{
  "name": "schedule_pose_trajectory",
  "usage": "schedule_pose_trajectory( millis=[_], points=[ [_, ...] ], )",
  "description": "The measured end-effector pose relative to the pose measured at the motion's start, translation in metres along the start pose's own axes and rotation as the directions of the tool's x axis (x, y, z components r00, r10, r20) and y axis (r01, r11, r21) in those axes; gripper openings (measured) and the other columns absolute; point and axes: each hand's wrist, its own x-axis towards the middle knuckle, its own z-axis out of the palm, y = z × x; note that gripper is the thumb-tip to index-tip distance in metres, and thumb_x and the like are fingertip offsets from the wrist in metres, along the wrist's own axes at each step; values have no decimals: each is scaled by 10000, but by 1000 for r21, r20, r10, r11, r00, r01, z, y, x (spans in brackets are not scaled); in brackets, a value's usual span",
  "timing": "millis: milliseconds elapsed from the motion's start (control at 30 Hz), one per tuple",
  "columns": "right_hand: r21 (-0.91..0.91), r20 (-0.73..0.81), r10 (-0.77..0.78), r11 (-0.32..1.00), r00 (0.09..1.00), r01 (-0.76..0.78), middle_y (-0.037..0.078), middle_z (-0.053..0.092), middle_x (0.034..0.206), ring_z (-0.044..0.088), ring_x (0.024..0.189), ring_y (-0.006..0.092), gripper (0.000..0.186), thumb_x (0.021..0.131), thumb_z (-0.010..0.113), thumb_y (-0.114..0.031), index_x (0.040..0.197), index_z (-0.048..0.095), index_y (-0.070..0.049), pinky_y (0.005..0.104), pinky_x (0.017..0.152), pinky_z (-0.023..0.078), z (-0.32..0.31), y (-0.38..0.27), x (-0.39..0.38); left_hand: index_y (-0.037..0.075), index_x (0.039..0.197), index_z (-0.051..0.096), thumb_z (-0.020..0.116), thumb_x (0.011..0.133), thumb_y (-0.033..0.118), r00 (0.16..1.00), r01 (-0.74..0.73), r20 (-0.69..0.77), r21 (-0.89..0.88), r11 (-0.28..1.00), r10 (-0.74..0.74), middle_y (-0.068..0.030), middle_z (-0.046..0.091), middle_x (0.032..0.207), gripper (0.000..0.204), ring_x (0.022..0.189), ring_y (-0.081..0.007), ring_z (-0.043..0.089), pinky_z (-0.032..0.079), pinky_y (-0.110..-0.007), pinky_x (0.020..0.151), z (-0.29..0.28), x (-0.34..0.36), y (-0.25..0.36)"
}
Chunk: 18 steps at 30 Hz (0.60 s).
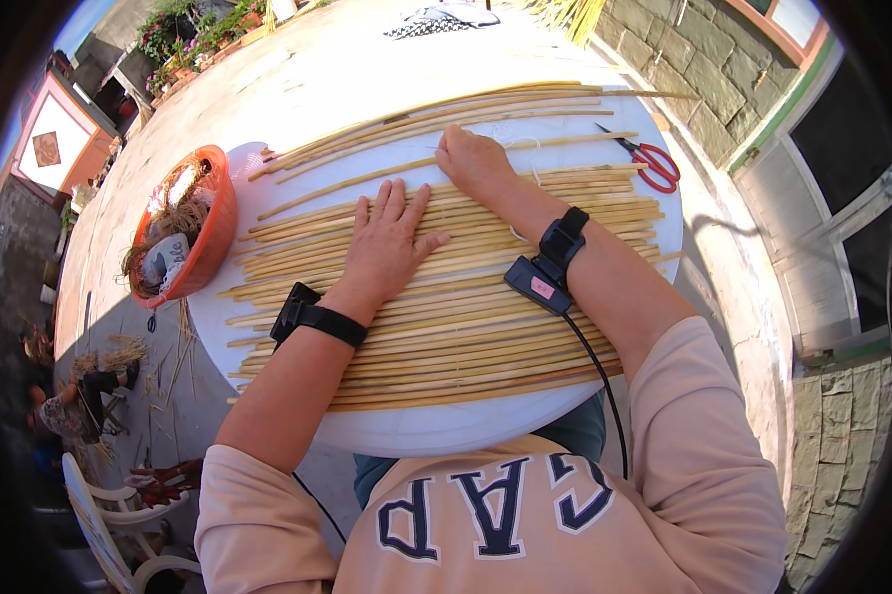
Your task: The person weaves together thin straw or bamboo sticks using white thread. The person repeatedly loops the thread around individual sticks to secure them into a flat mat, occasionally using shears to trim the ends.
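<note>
My left hand (391,241) lies flat with fingers spread on a mat of yellow reed stalks (466,342), laid side by side across a white table. Beyond it, my right hand (475,160) is closed in a pinch at a single stalk (337,186) along the mat's far edge. What its fingertips hold is too small to make out. White thread (525,145) loops beside that hand and trails under the right wrist. Farther off lies a loose bunch of stalks (406,124). Red-handled scissors (658,168) rest right of the stalks, blades pointing away to the left.
The rounded white table (416,429) carries everything in front of me. An orange basket (218,233) with fibres and bundles stands at its left edge. A white plastic chair (99,525) is at lower left, near a seated person (70,411). A stone wall (708,74) rises at right.
</note>
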Motion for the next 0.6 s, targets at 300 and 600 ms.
schedule_pose_trajectory(
  millis=[300, 600],
  points=[
    [-44, 8, 2, 999, 1000, -2, 195, 642, 769, 658, 710, 334, 156, 822, 524, -157, 842, 525, -2, 417, 620, 531, 1, -1, 0, 150, 1437, 306, 409, 912, 550, 1000, 5, 4, -58, 998, -5, -209, 262, 1471, 668, 1391, -318, 189, 113, -470, 1123, 0, 1, -3],
    [-126, 0, -45, 991, 999, 44, 186, 642, 741, 666, 673, 310, 135, 824, 522, -144, 826, 523, -9, 397, 576, 537, 4, 1, 0, 146, 1426, 332, 453, 853, 624, 1000, -28, 6, -99, 995, 28, -231, 272, 1458, 756, 1392, -335, 178, 96, -489, 1122, -1, -2, -6]
  ],
)
